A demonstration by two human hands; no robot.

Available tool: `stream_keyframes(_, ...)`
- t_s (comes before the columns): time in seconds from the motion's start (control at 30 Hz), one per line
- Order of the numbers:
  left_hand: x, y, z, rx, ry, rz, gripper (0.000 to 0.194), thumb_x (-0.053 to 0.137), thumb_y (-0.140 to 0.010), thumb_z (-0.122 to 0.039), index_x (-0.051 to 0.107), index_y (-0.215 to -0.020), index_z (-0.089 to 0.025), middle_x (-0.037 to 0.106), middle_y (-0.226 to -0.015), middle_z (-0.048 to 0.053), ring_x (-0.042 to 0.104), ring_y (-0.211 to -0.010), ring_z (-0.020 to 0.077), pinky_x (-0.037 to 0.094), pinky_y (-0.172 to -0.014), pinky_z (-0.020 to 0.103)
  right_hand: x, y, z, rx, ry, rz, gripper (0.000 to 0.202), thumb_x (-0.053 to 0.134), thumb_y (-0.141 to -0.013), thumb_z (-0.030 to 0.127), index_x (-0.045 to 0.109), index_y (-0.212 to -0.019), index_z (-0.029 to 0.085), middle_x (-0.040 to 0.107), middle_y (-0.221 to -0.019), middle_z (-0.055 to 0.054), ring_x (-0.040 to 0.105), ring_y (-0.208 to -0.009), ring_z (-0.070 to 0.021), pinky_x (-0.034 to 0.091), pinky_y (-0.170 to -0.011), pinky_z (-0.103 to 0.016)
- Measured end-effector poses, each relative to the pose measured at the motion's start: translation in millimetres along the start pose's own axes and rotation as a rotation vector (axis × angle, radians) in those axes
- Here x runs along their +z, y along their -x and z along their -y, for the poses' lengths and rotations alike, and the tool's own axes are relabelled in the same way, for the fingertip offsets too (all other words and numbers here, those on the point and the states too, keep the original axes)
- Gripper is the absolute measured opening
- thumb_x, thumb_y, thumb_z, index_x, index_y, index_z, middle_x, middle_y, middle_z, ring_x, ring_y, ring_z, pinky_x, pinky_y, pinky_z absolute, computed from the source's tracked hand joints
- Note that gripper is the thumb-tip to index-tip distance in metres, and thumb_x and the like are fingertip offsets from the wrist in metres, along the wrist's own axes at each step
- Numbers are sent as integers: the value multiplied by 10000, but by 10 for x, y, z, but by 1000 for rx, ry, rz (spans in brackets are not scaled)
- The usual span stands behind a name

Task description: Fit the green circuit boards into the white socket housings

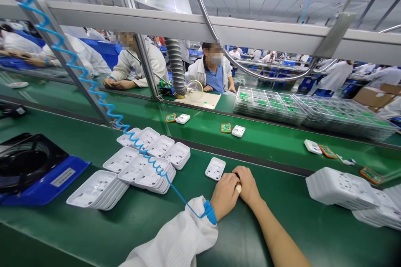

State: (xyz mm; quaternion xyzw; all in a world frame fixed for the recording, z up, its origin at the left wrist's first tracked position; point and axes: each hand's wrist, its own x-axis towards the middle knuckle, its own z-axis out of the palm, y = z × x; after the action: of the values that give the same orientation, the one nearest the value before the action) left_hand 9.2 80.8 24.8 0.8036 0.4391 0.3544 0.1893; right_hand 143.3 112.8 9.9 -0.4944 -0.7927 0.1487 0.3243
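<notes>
Close together on the green bench, my left hand (224,195) and my right hand (247,184) meet with their fingers curled inward. A small pale piece (239,189) shows between them, by the fingers of my left hand; whatever else they hold is hidden. My left wrist wears a blue strap (209,212) with a coiled blue cord. Just beyond my fingers lies one white plastic cover (215,169), flat on the bench. Stacks of similar white covers (150,171) stand to the left, and more stacked covers (343,187) are at the right.
Beyond a dark rail runs a green belt (200,134) carrying green boards (226,128) beside white housings (238,131). Clear trays of boards (269,106) stand behind it. A black fan (29,158) and blue bin (67,179) sit left. People in white coats sit opposite.
</notes>
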Motion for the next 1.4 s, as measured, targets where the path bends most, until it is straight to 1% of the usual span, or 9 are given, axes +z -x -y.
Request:
stream_keyframes(0.37,-5,7,-3,7,-10,-2,145,413,-822,-127,514,-910,-183,547,-952,55,485,-913,206,409,-816,368,9,-4,-9,15,1,-1,151,451,-779,138,549,-881,191,562,-929,-50,445,-834,-180,360,-744,-306)
stream_keyframes(0.77,-9,5,-11,1,-9,5,140,421,-824,-130,515,-915,-182,547,-965,56,481,-923,210,410,-822,371,3,0,-7,3,-1,4,162,423,-793,143,550,-884,187,559,-944,-56,438,-825,-179,358,-742,-308)
stream_keyframes(1.1,-8,10,-13,-4,-11,0,135,415,-828,-135,510,-910,-187,546,-952,53,483,-910,211,410,-813,376,2,8,8,0,8,-4,161,424,-788,140,545,-881,188,561,-929,-56,440,-834,-183,363,-741,-307)
stream_keyframes(1.4,-14,10,-24,-8,-6,-11,129,411,-830,-140,511,-892,-190,546,-944,52,491,-907,204,416,-811,369,22,-1,-30,-4,29,2,186,433,-765,121,547,-892,195,564,-951,-60,451,-841,-189,373,-740,-316)
